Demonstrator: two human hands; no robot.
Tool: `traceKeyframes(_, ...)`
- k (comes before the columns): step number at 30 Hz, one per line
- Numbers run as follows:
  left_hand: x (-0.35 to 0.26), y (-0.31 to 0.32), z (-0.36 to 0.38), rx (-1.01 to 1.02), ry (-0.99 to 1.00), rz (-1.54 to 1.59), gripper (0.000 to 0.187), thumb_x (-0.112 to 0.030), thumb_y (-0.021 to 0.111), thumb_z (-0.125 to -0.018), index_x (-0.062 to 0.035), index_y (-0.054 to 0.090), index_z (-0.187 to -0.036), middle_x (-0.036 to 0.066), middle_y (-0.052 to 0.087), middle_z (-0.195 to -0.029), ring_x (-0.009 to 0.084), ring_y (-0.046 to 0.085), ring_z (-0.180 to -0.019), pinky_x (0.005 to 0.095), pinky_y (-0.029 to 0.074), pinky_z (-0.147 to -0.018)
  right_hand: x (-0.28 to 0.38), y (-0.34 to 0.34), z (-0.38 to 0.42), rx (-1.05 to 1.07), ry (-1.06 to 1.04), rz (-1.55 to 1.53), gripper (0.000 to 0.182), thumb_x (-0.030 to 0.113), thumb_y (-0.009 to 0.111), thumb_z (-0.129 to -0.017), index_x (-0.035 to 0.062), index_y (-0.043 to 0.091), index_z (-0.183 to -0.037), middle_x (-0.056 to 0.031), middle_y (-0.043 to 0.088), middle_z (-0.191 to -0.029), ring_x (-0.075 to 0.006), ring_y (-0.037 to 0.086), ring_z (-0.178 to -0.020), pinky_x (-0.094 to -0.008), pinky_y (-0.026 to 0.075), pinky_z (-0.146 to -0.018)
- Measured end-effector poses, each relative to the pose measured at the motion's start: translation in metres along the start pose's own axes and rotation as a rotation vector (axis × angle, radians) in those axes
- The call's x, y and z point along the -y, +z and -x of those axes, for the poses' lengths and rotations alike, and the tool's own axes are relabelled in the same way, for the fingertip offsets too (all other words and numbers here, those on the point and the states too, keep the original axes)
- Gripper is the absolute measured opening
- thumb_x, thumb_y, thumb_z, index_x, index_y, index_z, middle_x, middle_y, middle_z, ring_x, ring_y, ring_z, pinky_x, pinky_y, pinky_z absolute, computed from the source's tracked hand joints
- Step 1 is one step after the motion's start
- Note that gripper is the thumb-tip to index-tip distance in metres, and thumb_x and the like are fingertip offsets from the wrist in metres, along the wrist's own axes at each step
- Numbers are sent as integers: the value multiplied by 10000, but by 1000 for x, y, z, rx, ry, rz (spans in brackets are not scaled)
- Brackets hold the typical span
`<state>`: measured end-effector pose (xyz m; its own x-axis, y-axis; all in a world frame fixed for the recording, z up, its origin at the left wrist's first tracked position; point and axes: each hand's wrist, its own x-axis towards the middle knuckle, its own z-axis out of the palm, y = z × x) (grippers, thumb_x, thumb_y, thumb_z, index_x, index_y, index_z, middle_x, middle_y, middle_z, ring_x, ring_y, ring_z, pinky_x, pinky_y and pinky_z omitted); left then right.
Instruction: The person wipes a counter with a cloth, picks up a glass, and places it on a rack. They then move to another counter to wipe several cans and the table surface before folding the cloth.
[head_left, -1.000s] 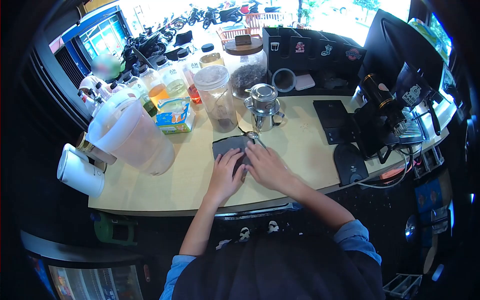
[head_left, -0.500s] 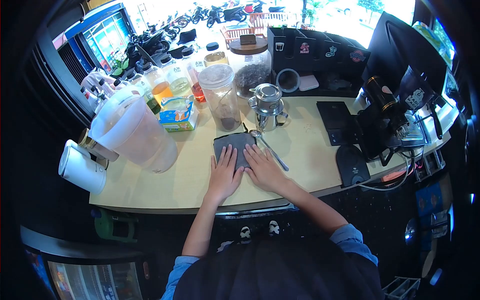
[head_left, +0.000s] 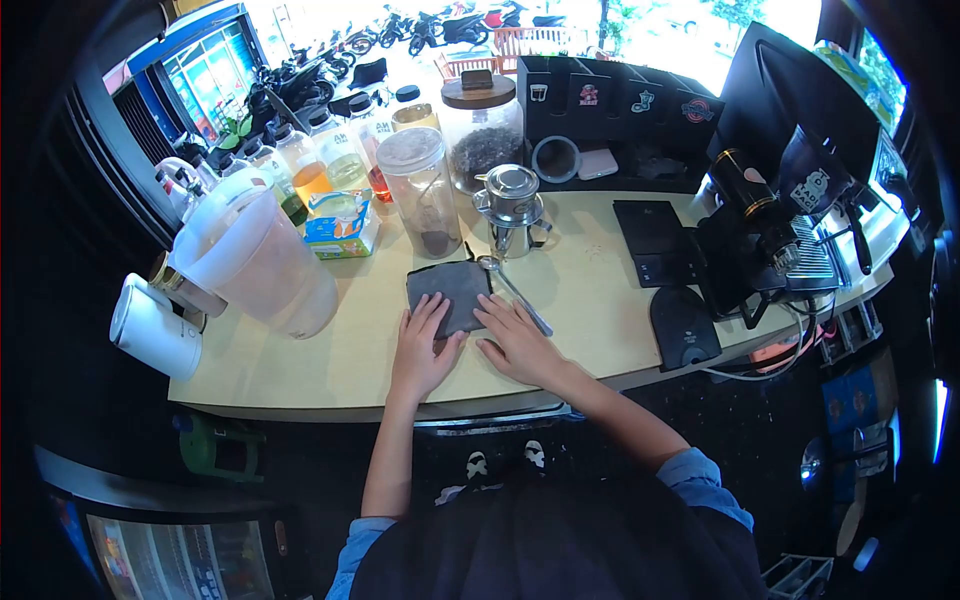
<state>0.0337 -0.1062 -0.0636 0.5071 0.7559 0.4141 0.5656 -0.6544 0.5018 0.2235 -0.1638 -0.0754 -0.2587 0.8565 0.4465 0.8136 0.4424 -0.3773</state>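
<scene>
Just left of the frame's centre, there's your dark grey cloth (head_left: 450,285), flat on the counter (head_left: 600,260)! Your left hand (head_left: 424,352) spreads its fingers over its lower edge; your right hand (head_left: 522,350), fingers slightly apart, grips nothing, fingertips at its right side, spoon (head_left: 520,299) just beside.

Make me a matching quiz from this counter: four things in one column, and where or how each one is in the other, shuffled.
1. Grey cloth
2. Spoon
3. Metal drip filter
4. Large jar

A. On top of a small metal jug
B. Closed with a wooden lid
C. Flat on the counter, partly covered by the left hand
D. Beside the cloth, near the right hand

Pairs: 1-C, 2-D, 3-A, 4-B.
</scene>
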Motion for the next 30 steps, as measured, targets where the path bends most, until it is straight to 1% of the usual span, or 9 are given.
traceKeyframes(5, -6, -3, 4, -103, 3, -9, 466, -232, 693, -761, -37, 576, -1168, 146, 502, -1291, 332, 412, -1256, 493, 261, -1064, -3, -2, 2, -11, -13, -10, 448, 220, 554, -864, -3, 484, -1247, -197, 417, -1354, -338, 366, -1285, -498, 284, -1051)
traceKeyframes(6, -3, -1, 5, -95, -34, 35, 343, -195, 680, -770, -31, 616, -1066, 143, 555, -1211, 330, 479, -1180, 460, 321, -1026, -4, -2, 1, 0, -15, -1, 447, 212, 560, -860, -1, 484, -1246, -194, 423, -1350, -337, 382, -1272, -485, 294, -1046)
traceKeyframes(11, 2, 3, -4, -217, -52, 89, 176, -127, 613, -826, -22, 621, -967, 135, 634, -1007, 322, 579, -956, 410, 424, -879, 1, -5, -4, -39, -29, -68, 468, 162, 589, -836, 3, 465, -1258, -191, 449, -1326, -341, 462, -1195, -429, 358, -1003)
traceKeyframes(13, -2, -3, -10, -258, -86, 145, 139, -105, 586, -847, -16, 612, -951, 135, 648, -938, 321, 597, -884, 400, 441, -830, 10, -8, -5, -157, 22, -216, 520, 129, 609, -820, 10, 421, -1290, -200, 418, -1346, -342, 527, -1098, -369, 450, -889)
traceKeyframes(19, 1, -20, -31, -477, -75, 241, 127, -106, 525, -899, -4, 579, -951, 136, 618, -831, 302, 605, -791, 374, 464, -720, 31, -16, -6, -134, 155, -403, 619, 163, 627, -826, 19, 335, -1352, -203, 364, -1371, -300, 548, -1030, -327, 497, -709)
traceKeyframes(21, -4, -32, -38, -588, 79, 266, 123, -106, 521, -904, -11, 578, -957, 126, 603, -813, 295, 603, -763, 358, 471, -690, 44, -17, -8, -184, 195, -419, 652, 190, 649, -815, 20, 331, -1358, -202, 372, -1363, -296, 531, -1071, -332, 490, -757)
traceKeyframes(23, -12, -46, -40, -555, 157, 270, 113, -99, 533, -896, -15, 582, -954, 122, 601, -814, 288, 603, -755, 352, 472, -688, 59, -18, -7, -225, 237, -433, 685, 217, 670, -805, 20, 327, -1363, -202, 380, -1355, -292, 514, -1112, -337, 482, -806)
traceKeyframes(25, -25, -61, -38, -521, 237, 275, 104, -91, 544, -889, -18, 585, -952, 118, 598, -815, 281, 604, -746, 345, 473, -686, 83, -29, -9, -281, 296, -596, 736, 236, 716, -784, 33, 327, -1376, -185, 387, -1359, -280, 411, -1257, -369, 343, -1031)
traceKeyframes(30, -72, -83, -27, -227, 422, 436, 119, -69, 634, -826, -25, 601, -931, 109, 615, -803, 232, 623, -728, 303, 479, -660, 116, -43, 18, -473, 276, -707, 786, 237, 764, -741, 30, 336, -1368, -146, 428, -1314, -230, 430, -1227, -346, 353, -1013)
